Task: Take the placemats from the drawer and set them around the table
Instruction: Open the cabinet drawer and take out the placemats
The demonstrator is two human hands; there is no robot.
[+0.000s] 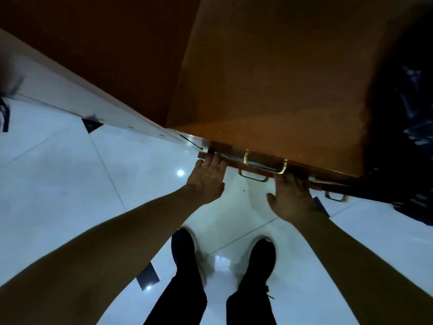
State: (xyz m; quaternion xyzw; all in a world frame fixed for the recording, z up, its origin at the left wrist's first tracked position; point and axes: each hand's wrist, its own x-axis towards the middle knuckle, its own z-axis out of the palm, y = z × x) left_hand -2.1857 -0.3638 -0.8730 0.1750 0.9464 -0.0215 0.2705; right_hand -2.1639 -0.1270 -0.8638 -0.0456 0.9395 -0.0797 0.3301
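**Reaching for the drawer front with both hands**

Looking straight down, we see both bare forearms stretched forward and slightly inward from the lower corners toward the front edge of a brown wooden cabinet (276,90). Our left hand (207,181) lies palm down, wrist straight, its fingers (214,160) reaching over the top edge of the drawer front (234,158) near its left end. The fingertips are hidden past that edge, so we cannot tell how tightly this grip is closed. Our right hand (290,198) is also palm down, thumb spread out to the side, fingers laid on the same edge just right of the brass handle (264,161); its fingertips are likewise out of sight, and we cannot tell whether this grip is clamped or only resting.

A second brass handle (254,177) shows lower, between the two hands, and a third (336,197) further right. No placemats are visible; the inside of the drawer cannot be seen from this angle.

Below, our two dark shoes (185,249) stand on the glossy white tiled floor (70,184), and a white wall (82,99) runs along the left.
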